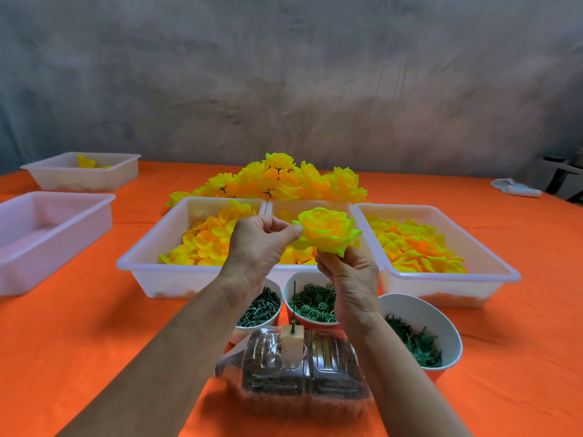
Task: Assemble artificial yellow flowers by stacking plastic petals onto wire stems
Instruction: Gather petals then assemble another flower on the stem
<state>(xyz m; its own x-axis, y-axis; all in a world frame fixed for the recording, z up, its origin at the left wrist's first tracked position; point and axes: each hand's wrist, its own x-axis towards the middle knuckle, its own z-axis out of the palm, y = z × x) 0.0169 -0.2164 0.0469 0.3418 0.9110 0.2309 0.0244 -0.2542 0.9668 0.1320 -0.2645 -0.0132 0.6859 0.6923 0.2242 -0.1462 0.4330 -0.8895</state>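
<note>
A yellow flower head (326,230) of stacked petals is held in the air above the middle tray. My left hand (260,244) pinches its left edge between thumb and fingers. My right hand (351,279) grips it from below with curled fingers. A thin dark wire stem (294,305) stands upright in a small block (291,346) on top of a clear plastic bottle (299,373) lying near me. Three white trays hold loose yellow petals: left tray (148,247), middle tray (284,207), right tray (492,257).
A pile of finished yellow flowers (277,181) lies behind the trays. Three cups hold green parts: pins (262,305), rings (315,302), leafy calyxes (416,339). Two more white trays (47,241) (82,171) sit at the left on the orange tablecloth (94,326).
</note>
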